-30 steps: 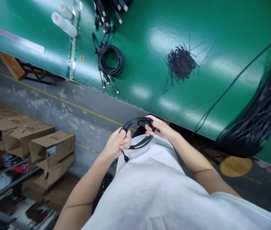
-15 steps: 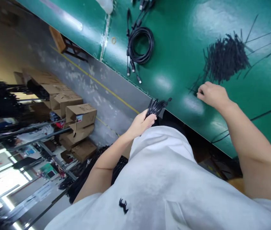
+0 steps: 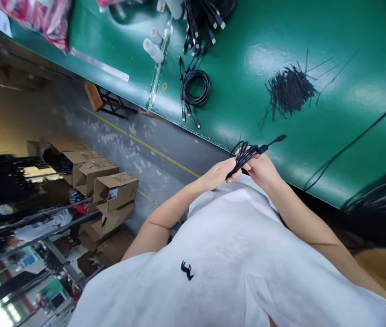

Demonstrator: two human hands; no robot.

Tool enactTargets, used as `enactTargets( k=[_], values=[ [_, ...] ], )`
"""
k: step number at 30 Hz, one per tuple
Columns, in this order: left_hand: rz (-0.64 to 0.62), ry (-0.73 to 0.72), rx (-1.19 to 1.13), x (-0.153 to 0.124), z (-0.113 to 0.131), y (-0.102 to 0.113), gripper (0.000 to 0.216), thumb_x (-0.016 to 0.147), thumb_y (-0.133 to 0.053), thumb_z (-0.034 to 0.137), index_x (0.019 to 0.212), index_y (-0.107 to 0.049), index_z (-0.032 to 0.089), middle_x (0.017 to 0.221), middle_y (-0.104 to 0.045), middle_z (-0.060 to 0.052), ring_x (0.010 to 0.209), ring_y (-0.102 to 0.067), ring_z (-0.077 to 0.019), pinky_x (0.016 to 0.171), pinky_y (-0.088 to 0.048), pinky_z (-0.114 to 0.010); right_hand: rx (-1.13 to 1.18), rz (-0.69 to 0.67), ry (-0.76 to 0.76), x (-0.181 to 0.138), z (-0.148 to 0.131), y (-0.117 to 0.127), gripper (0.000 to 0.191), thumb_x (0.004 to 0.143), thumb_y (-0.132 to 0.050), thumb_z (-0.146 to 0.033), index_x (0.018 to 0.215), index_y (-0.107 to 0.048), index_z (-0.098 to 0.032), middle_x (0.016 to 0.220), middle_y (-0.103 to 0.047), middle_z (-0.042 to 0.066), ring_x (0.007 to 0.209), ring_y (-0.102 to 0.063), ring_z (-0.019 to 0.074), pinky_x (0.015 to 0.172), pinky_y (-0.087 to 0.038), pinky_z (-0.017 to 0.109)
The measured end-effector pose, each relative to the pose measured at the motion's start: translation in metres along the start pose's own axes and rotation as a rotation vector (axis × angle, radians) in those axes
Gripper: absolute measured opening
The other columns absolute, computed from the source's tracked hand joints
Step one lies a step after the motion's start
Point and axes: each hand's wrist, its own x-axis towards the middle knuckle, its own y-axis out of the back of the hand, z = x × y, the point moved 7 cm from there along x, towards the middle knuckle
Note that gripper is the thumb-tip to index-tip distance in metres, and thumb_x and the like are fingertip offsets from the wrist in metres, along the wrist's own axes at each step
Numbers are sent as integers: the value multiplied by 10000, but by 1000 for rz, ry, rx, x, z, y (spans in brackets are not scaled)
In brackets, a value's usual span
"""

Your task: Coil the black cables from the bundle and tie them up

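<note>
The green bench (image 3: 332,36) fills the upper right of the view, its near edge running slantwise from the upper left down to the right, with a grey floor and stacked cardboard boxes (image 3: 114,188) beyond its left end. A dark mass of black cables (image 3: 383,200) hangs over the near edge at the bench's right end, and one long single cable (image 3: 356,141) trails from there across the bench top. Toward the middle of the bench lies a pile of short black ties (image 3: 290,88), a few stray ones sticking out of it. Nearer the left end sits a coiled cable (image 3: 196,86) with its plugs splayed toward the near edge, and white tubes (image 3: 152,50) lie close to the far edge. At the near edge, just in front of the person's white shirt (image 3: 233,254), the cable bundle (image 3: 245,154) is gathered into a narrow hank. Its long axis runs from lower left to upper right, and its plug end (image 3: 279,137) points out over the bench toward the ties. The left hand (image 3: 218,175) is closed around the bundle's lower end; the right hand (image 3: 263,169) grips it just beside, fingers curled on the strands.
</note>
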Motion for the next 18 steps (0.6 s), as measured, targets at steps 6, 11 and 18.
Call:
enactTargets(
  k=[6, 11, 18],
  values=[
    [1, -28, -40, -17, 1, 16, 538, 872, -546, 661, 999, -575, 139, 714, -462, 28, 614, -439, -91, 611, -379, -257, -77, -56, 98, -5, -5, -12, 382, 723, -759, -506, 628, -557, -196, 612, -521, -16, 674, -542, 128, 726, -473, 282],
    [401, -138, 216, -28, -2, 41, 403, 966, -488, 506, 1176, -487, 162, 753, -526, 32, 639, -453, -92, 655, -386, -254, -131, 102, 222, -2, -4, -20, 260, 749, -715, -422, 720, -610, -186, 697, -574, -20, 624, -464, 90, 626, -407, 239],
    [374, -252, 183, -37, -6, 54, 388, 994, -415, 488, 1194, -485, 164, 737, -490, 50, 591, -417, -80, 616, -367, -239, -593, -5, 308, -3, -10, -44, 250, 878, -571, -380, 753, -632, -172, 652, -600, 4, 610, -531, 124, 601, -398, 254]
  ],
)
